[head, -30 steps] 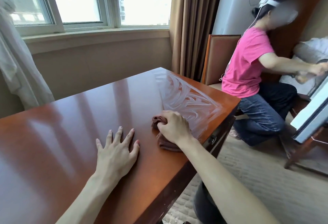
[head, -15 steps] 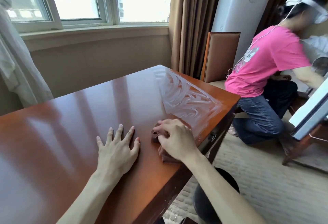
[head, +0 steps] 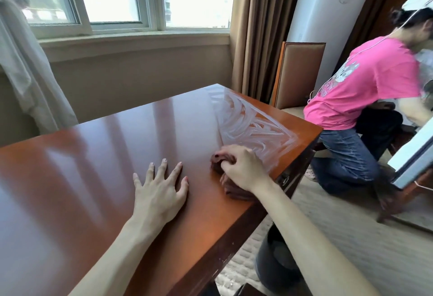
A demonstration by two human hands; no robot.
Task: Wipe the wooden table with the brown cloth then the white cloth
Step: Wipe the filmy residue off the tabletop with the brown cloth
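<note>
The glossy wooden table (head: 98, 155) fills the left and middle of the head view. Its far right corner carries whitish wet wipe streaks (head: 248, 124). My right hand (head: 243, 169) presses down on a bunched brown cloth (head: 234, 189) near the table's right edge, fingers curled over it. Most of the cloth is hidden under the hand. My left hand (head: 159, 190) lies flat on the table, fingers spread, a short way left of the cloth. No white cloth is in sight.
A person in a pink shirt (head: 365, 85) kneels on the carpet to the right. Behind the table's far corner stands a brown chair (head: 297, 73), with a white air-conditioner unit (head: 328, 14) and curtains behind it. A dark bin (head: 276, 263) sits on the floor below the right edge.
My right hand has shifted the brown cloth slightly toward me along the right edge. The left hand stays flat in place. The kneeling person has leaned further right.
</note>
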